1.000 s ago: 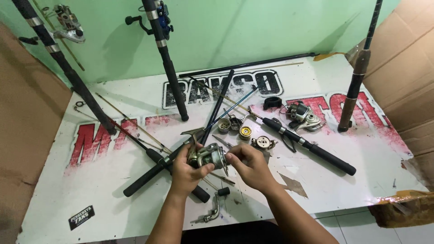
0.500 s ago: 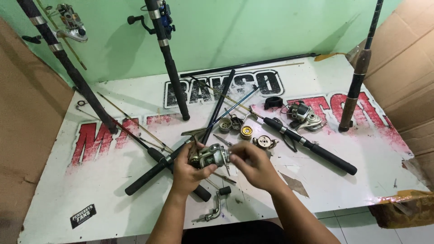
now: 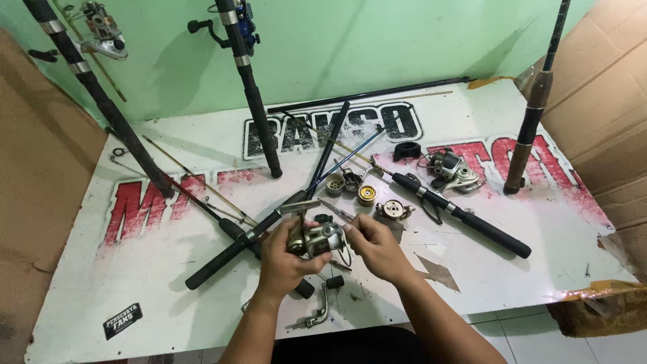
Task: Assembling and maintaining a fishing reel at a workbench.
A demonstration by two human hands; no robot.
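Now reel body (image 3: 315, 239) gripped in left hand (image 3: 286, 259), right hand (image 3: 377, 246) pinching it, foot leftward.

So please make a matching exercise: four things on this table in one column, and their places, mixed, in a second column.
Things:
1. reel body
2. crank handle
3. gold spool
4. complete spinning reel

Places:
A. on the table's near edge, below the hands
B. held in the left hand
C. far right of the loose parts, beside a rod grip
D. among the small parts beyond the hands

Pairs: 1-B, 2-A, 3-D, 4-C
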